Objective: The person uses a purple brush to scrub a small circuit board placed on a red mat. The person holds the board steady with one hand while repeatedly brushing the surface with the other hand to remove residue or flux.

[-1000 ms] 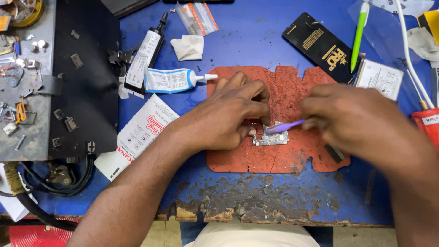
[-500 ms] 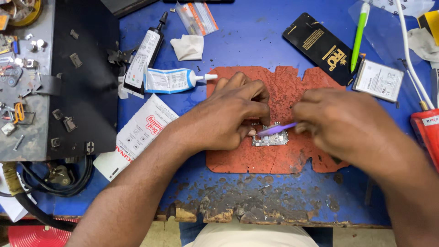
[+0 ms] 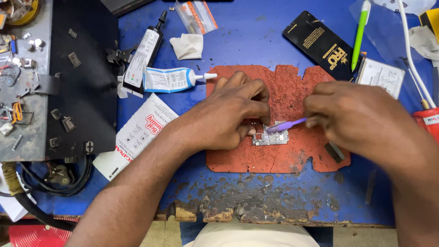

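A small silver circuit board [image 3: 270, 136] lies on a worn red mat [image 3: 283, 160] in the middle of the blue bench. My left hand [image 3: 228, 116] presses down on the board's left end with its fingertips. My right hand [image 3: 361, 119] holds a thin purple tool [image 3: 287, 125], whose tip touches the board's top edge next to my left fingers. Most of the tool's handle is hidden inside my right fist.
A blue-and-white glue tube [image 3: 171, 79] and a black-capped glue tube [image 3: 144, 52] lie left of the mat. A black flat box [image 3: 320, 43], a green pen [image 3: 360, 32], a white cloth [image 3: 187, 45], a printed packet [image 3: 137, 135] and a black parts tray [image 3: 77, 77] surround it.
My right hand has shifted slightly left and then back, working the purple tool against the board. My left hand stays pressed on the board.
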